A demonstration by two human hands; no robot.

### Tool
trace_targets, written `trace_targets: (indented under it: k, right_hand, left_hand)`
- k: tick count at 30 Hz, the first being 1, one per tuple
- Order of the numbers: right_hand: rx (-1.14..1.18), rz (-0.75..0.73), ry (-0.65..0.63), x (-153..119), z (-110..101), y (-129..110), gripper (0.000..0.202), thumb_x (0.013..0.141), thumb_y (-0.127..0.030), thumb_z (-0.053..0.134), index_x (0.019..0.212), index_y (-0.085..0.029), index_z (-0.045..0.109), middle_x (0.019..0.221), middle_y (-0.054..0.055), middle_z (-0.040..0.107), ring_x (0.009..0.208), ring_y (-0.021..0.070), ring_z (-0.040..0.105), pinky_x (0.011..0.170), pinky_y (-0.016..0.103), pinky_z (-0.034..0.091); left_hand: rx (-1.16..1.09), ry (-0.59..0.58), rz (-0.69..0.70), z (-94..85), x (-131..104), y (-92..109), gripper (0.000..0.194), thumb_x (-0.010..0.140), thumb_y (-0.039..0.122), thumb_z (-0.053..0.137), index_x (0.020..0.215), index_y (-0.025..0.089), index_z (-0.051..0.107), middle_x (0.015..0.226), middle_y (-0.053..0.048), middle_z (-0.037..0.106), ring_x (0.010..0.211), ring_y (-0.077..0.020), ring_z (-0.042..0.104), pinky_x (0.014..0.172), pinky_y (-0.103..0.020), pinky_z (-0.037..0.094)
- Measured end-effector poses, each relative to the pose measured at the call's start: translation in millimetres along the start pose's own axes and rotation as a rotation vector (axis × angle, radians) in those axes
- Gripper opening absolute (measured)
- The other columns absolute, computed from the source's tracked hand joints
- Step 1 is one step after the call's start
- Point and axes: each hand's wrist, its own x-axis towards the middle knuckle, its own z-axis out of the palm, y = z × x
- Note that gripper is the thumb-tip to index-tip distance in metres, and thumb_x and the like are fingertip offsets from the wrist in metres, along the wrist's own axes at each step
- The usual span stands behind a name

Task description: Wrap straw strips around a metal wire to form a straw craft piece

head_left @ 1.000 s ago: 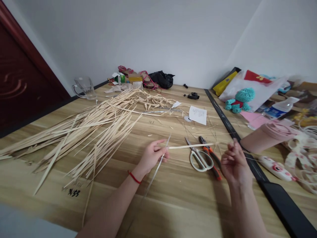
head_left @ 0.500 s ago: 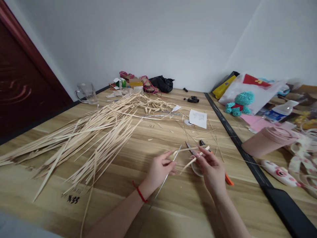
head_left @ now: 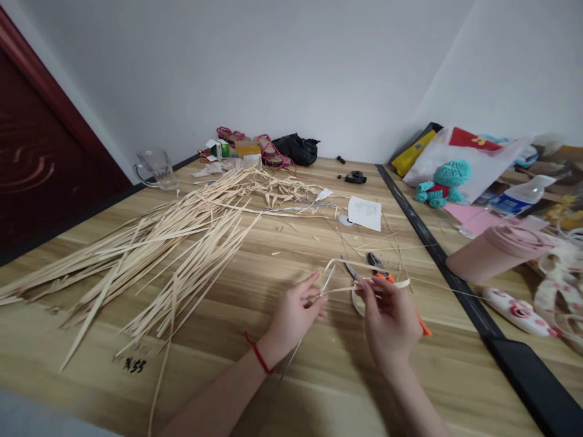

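My left hand (head_left: 291,318) pinches a thin metal rod (head_left: 328,278), which slants past the fingers toward the table's near side. Against the rod lies the bent end of a pale flat strip (head_left: 353,263), looking like bamboo or wood. My right hand (head_left: 390,321) is closed on this strip, which loops back on itself between the two hands. Behind the right hand are orange-handled pliers (head_left: 377,262), a blade-like metal tip (head_left: 350,268) and a partly hidden pale ring (head_left: 357,303).
Long pale strips (head_left: 182,243) spread over the table's left half, with curled shavings (head_left: 285,187) behind. A paper note (head_left: 364,213) lies beyond my hands. Glass mug (head_left: 157,169) stands far left. On the right are a pink tumbler (head_left: 496,252), bottle (head_left: 523,195) and turquoise crocheted doll (head_left: 449,179).
My right hand has turned and shifted slightly, and the strip now forms a wider loop reaching past it on the right. The left hand stays nearly in place with the rod.
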Motion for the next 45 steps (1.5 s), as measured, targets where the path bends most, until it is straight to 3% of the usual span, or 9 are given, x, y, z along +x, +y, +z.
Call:
trace_targets:
  k: [14,18,24,30,39,45]
  right_hand:
    - [-0.049,-0.015,0.081,3,0,5,0.030,0.076,-0.038,0.065,0.096,-0.017,0.062,0.079,0.007,0.067,0.063,0.0186,0.065,0.058,0.032,0.055]
    - [-0.160,-0.128,0.093,4,-3,10,0.024,0.076,-0.035,0.065,0.094,-0.019,0.064,0.081,0.007,0.067,0.063,0.0179,0.064,0.059,0.032,0.055]
    - [-0.392,-0.409,0.084,7,-12,13,0.007,0.076,-0.026,0.067,0.083,-0.025,0.068,0.073,0.003,0.069,0.060,0.0152,0.064,0.063,0.028,0.054]
    - [-0.394,-0.605,0.069,4,-17,3,0.016,0.079,-0.019,0.064,0.090,-0.030,0.068,0.074,0.000,0.071,0.061,0.0153,0.066,0.065,0.028,0.055]
    - [-0.255,-0.707,0.099,4,-8,-12,0.025,0.078,-0.011,0.062,0.096,-0.028,0.067,0.080,0.002,0.071,0.067,0.0197,0.068,0.065,0.034,0.056]
    - [-0.292,-0.714,0.081,7,-13,-3,0.028,0.076,-0.010,0.064,0.098,-0.026,0.068,0.083,0.002,0.072,0.069,0.0207,0.068,0.068,0.034,0.056]
  left_hand:
    - [0.042,-0.005,0.011,2.2,-2,3,0.054,0.075,0.015,0.063,0.127,0.017,0.050,0.103,-0.013,0.065,0.059,-0.0126,0.065,0.056,-0.027,0.058]
    - [0.065,-0.027,0.019,3.9,-5,4,0.054,0.075,0.016,0.063,0.127,0.017,0.050,0.101,-0.012,0.066,0.056,-0.0115,0.064,0.054,-0.026,0.057]
    - [0.072,-0.052,0.040,4.4,-5,3,0.054,0.075,0.021,0.064,0.128,0.019,0.050,0.101,-0.012,0.066,0.058,-0.0125,0.065,0.055,-0.025,0.057]
    - [0.044,-0.075,0.023,4.6,-6,1,0.055,0.076,0.020,0.064,0.128,0.020,0.048,0.100,-0.011,0.066,0.058,-0.0120,0.065,0.054,-0.024,0.056]
    - [0.038,-0.074,0.010,6.1,-5,-2,0.057,0.075,0.017,0.064,0.129,0.020,0.048,0.099,-0.010,0.065,0.057,-0.0117,0.065,0.052,-0.023,0.056]
    - [0.015,-0.057,0.011,5.4,-5,1,0.069,0.075,0.018,0.064,0.137,0.022,0.035,0.095,-0.010,0.067,0.057,-0.0125,0.065,0.052,-0.024,0.056]
